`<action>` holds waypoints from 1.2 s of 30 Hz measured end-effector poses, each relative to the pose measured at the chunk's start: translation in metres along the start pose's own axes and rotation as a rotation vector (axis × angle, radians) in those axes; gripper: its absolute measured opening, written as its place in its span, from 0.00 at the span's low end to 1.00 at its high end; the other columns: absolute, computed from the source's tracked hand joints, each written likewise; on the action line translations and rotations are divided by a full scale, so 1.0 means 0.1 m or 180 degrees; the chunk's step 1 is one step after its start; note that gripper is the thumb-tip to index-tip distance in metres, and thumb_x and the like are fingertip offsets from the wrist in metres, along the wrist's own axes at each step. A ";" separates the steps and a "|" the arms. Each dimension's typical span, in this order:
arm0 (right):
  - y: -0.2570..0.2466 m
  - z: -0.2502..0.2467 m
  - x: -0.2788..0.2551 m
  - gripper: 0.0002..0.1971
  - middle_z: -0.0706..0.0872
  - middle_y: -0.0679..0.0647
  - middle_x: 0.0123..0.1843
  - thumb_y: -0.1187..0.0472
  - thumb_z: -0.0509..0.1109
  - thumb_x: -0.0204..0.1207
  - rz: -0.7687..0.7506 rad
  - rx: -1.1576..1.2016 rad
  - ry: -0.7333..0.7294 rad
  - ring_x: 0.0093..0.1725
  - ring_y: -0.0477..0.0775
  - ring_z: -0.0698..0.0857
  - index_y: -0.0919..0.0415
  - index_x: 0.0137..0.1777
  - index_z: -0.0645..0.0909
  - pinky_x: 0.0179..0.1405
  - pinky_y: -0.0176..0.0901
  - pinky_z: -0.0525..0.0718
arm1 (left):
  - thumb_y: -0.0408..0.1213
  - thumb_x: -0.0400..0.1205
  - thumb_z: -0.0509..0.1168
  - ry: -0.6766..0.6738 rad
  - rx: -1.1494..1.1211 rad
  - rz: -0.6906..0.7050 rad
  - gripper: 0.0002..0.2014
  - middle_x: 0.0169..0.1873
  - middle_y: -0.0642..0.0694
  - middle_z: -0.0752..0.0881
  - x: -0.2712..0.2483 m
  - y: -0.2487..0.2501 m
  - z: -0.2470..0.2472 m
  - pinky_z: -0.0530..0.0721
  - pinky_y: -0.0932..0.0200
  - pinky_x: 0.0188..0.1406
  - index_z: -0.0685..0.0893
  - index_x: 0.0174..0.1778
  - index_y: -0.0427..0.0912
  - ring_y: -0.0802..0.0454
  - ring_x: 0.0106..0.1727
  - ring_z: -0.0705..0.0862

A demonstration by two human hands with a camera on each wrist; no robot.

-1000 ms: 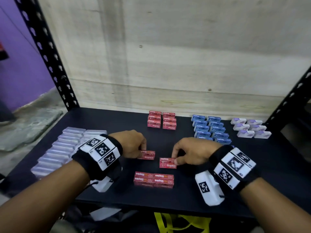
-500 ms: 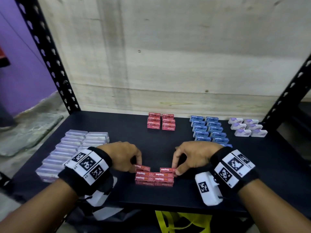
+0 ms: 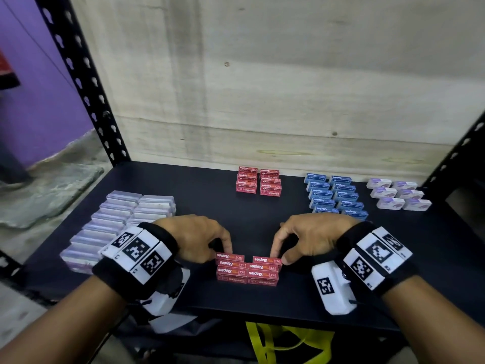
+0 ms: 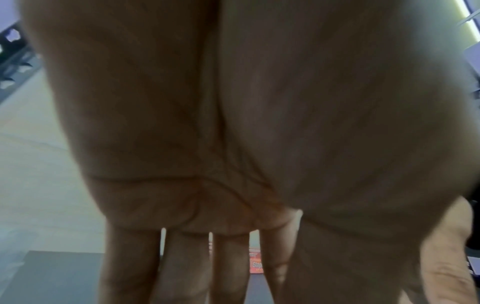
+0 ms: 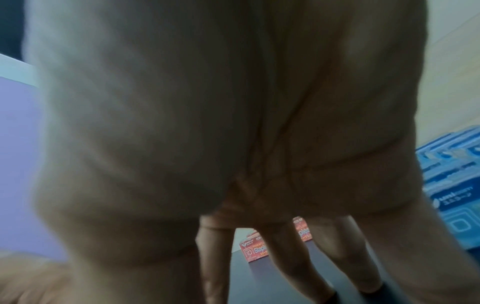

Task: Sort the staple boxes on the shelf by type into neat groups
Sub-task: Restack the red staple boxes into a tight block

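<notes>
Near the shelf's front edge lies a small block of red staple boxes (image 3: pixel 246 273). My left hand (image 3: pixel 221 249) pinches one red box (image 3: pixel 229 257) at the block's back left. My right hand (image 3: pixel 280 256) pinches another red box (image 3: pixel 267 260) at the back right. Both boxes touch the block. A second group of red boxes (image 3: pixel 258 183) stands near the back wall. Both wrist views are mostly filled by the palms; between the fingers show slivers of a red box (image 4: pixel 255 264) and of red boxes (image 5: pixel 253 250).
Clear plastic boxes (image 3: pixel 115 224) form rows at the left. Blue boxes (image 3: pixel 334 194) and white-purple boxes (image 3: pixel 399 194) sit in rows at the back right. Black perforated uprights (image 3: pixel 78 82) frame the dark shelf (image 3: pixel 199 195). A yellow strap (image 3: pixel 262 342) hangs below the front edge.
Both hands have drawn their red boxes toward me, from the open middle of the shelf to the back of the near red block. The head view has tilted slightly.
</notes>
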State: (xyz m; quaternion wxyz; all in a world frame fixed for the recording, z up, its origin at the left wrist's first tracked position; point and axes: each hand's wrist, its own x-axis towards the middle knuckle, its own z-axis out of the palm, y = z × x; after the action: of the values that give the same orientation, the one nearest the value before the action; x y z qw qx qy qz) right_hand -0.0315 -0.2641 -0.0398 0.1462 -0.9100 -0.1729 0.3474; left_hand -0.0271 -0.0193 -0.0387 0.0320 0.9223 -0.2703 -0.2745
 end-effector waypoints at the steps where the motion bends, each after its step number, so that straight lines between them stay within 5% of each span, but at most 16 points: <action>1: 0.00 0.00 0.01 0.10 0.87 0.42 0.64 0.53 0.76 0.77 -0.0011 -0.0005 0.0000 0.74 0.48 0.78 0.40 0.56 0.89 0.77 0.52 0.71 | 0.44 0.83 0.63 0.0010 0.0003 0.0002 0.14 0.38 0.64 0.77 0.00 0.01 0.00 0.71 0.66 0.48 0.81 0.60 0.69 0.60 0.47 0.79; 13: -0.03 0.02 0.01 0.09 0.86 0.40 0.65 0.50 0.75 0.78 -0.0042 -0.0025 -0.0024 0.72 0.46 0.78 0.37 0.56 0.88 0.70 0.47 0.72 | 0.45 0.84 0.63 -0.0069 -0.0007 -0.0020 0.13 0.35 0.66 0.76 0.01 0.05 -0.01 0.71 0.66 0.48 0.80 0.59 0.71 0.65 0.38 0.76; 17: -0.04 0.01 0.01 0.10 0.86 0.41 0.63 0.52 0.75 0.78 -0.0037 -0.0050 -0.0040 0.68 0.46 0.81 0.37 0.57 0.88 0.72 0.48 0.74 | 0.44 0.83 0.64 -0.0076 -0.0055 -0.0062 0.15 0.34 0.66 0.75 0.01 0.05 -0.01 0.69 0.71 0.39 0.80 0.61 0.71 0.67 0.37 0.76; 22: -0.02 -0.08 0.00 0.11 0.87 0.45 0.61 0.51 0.74 0.79 0.0108 -0.0010 0.0094 0.59 0.49 0.85 0.38 0.60 0.86 0.66 0.48 0.82 | 0.46 0.82 0.68 -0.0089 -0.0348 -0.0233 0.16 0.48 0.65 0.80 0.11 0.06 -0.10 0.75 0.65 0.58 0.80 0.66 0.62 0.60 0.54 0.81; 25: 0.03 -0.20 0.07 0.11 0.87 0.48 0.60 0.51 0.74 0.79 0.0250 0.0159 0.0259 0.57 0.52 0.87 0.45 0.61 0.86 0.58 0.52 0.89 | 0.48 0.81 0.68 0.0179 -0.0483 -0.0288 0.14 0.58 0.58 0.85 0.30 0.06 -0.24 0.76 0.59 0.68 0.82 0.64 0.56 0.57 0.61 0.82; 28: 0.07 -0.38 0.22 0.06 0.90 0.50 0.54 0.55 0.73 0.80 0.0360 0.0211 0.0745 0.48 0.48 0.86 0.49 0.56 0.85 0.48 0.42 0.87 | 0.47 0.81 0.68 0.0639 -0.0475 -0.0408 0.12 0.59 0.55 0.85 0.54 0.04 -0.41 0.79 0.52 0.68 0.82 0.61 0.56 0.53 0.60 0.83; 32: 0.14 -0.61 0.48 0.08 0.87 0.47 0.52 0.58 0.75 0.78 0.0581 -0.0121 0.1548 0.52 0.50 0.85 0.50 0.55 0.84 0.53 0.41 0.81 | 0.48 0.80 0.67 0.1128 -0.0183 -0.0605 0.14 0.59 0.54 0.83 0.85 -0.03 -0.58 0.82 0.50 0.61 0.80 0.62 0.58 0.49 0.59 0.83; 36: 0.17 -0.71 0.69 0.12 0.87 0.50 0.56 0.58 0.76 0.76 0.0819 -0.0598 0.1628 0.55 0.56 0.86 0.51 0.59 0.84 0.55 0.49 0.86 | 0.46 0.80 0.69 0.1255 0.0105 -0.0743 0.15 0.59 0.53 0.83 1.09 -0.09 -0.65 0.82 0.55 0.53 0.80 0.62 0.58 0.48 0.58 0.83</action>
State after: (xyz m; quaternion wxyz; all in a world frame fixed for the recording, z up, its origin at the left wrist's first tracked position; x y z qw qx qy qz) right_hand 0.0690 -0.2615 -0.0357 0.0549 -0.9919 -0.0452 0.1050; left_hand 0.0880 -0.0732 -0.0389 0.0371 0.9835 -0.1547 -0.0864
